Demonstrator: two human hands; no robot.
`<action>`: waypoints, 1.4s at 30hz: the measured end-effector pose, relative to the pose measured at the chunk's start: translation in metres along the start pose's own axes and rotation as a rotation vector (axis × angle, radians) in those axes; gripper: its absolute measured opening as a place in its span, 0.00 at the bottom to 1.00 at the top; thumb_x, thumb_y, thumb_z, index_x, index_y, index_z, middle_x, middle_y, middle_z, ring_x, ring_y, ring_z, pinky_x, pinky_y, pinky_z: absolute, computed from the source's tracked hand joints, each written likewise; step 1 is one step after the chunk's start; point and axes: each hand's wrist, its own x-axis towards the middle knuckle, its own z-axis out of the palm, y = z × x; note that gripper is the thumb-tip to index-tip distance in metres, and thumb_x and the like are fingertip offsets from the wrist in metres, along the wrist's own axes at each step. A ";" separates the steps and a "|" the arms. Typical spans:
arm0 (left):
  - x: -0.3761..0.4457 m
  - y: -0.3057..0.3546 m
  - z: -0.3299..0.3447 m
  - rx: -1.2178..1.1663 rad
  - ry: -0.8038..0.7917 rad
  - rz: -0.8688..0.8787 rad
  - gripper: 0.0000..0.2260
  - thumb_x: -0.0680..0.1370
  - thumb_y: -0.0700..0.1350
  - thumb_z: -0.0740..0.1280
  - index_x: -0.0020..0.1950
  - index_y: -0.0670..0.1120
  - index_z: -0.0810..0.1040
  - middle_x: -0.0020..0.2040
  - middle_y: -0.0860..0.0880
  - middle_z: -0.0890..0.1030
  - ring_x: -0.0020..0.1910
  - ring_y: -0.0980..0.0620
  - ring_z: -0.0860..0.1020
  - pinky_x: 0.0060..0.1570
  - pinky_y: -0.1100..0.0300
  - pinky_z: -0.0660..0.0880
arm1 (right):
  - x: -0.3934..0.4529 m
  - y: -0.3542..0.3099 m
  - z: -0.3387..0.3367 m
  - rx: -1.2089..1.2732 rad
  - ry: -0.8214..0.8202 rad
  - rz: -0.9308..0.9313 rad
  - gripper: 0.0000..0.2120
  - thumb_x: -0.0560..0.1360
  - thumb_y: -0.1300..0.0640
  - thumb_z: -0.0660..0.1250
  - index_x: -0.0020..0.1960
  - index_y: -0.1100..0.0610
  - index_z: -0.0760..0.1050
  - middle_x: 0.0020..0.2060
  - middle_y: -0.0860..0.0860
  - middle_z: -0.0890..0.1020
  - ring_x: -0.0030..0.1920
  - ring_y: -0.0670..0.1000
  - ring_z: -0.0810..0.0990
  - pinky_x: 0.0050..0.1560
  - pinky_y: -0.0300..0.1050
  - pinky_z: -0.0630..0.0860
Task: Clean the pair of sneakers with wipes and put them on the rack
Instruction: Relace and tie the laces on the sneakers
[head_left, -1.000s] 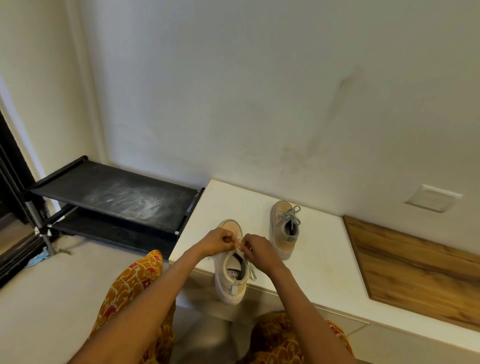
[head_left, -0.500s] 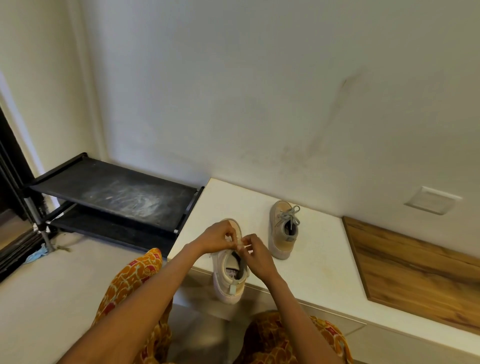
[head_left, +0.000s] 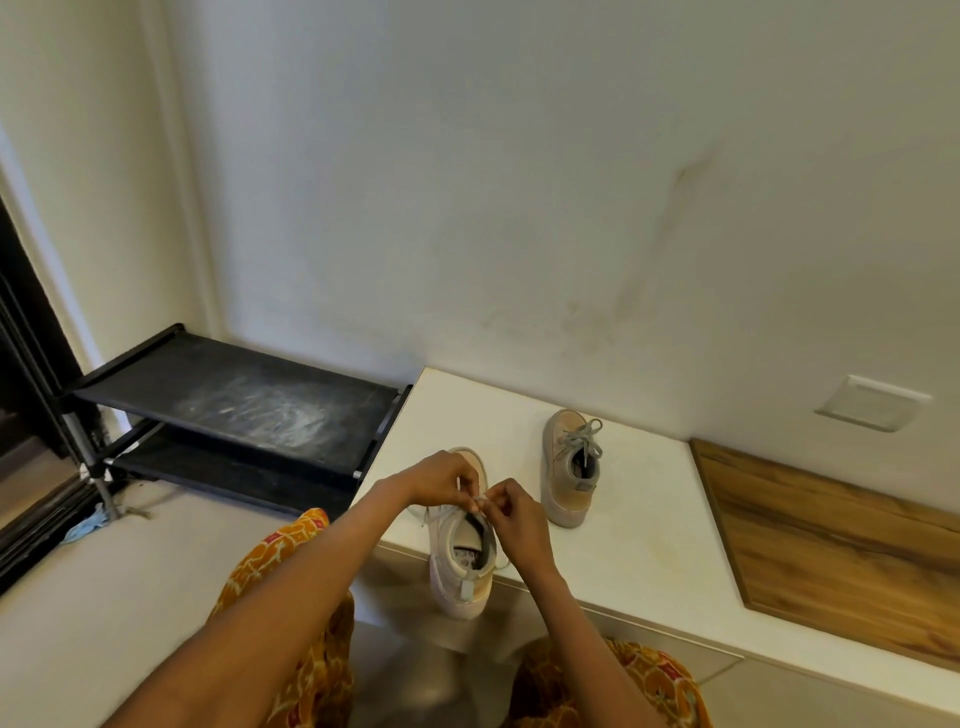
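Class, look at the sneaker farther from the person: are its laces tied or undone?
Tied. The far sneaker stands upright on the white ledge, untouched, with a grey bow knotted above its opening.

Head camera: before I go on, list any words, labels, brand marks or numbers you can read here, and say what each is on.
No text can be read.
Near sneaker: a printed patch on the insole, too blurred to read.
Its grey heel tab: no legible marking.
Far sneaker: no legible marking.
Wall plate: blank as far as can be seen.
Rack: only pale scuff marks, no lettering.
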 end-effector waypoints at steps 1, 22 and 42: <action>0.001 0.000 0.003 0.018 0.021 0.007 0.09 0.72 0.49 0.72 0.44 0.44 0.79 0.38 0.55 0.75 0.37 0.58 0.70 0.39 0.69 0.65 | 0.001 0.002 -0.001 -0.003 0.003 -0.002 0.03 0.75 0.56 0.66 0.47 0.56 0.74 0.38 0.52 0.81 0.39 0.50 0.79 0.39 0.38 0.73; -0.021 -0.008 -0.007 -0.484 -0.380 -0.178 0.09 0.81 0.43 0.58 0.58 0.51 0.75 0.27 0.51 0.67 0.25 0.58 0.61 0.26 0.67 0.60 | -0.004 0.021 -0.013 -0.161 -0.041 -0.090 0.08 0.76 0.53 0.66 0.48 0.56 0.82 0.42 0.50 0.84 0.41 0.47 0.80 0.42 0.37 0.74; -0.013 0.006 0.027 -0.188 0.219 -0.154 0.09 0.76 0.48 0.67 0.47 0.44 0.82 0.48 0.46 0.81 0.44 0.54 0.74 0.47 0.62 0.70 | -0.005 -0.016 -0.061 0.449 -0.006 0.058 0.12 0.80 0.58 0.54 0.40 0.56 0.69 0.28 0.51 0.69 0.27 0.47 0.68 0.28 0.39 0.70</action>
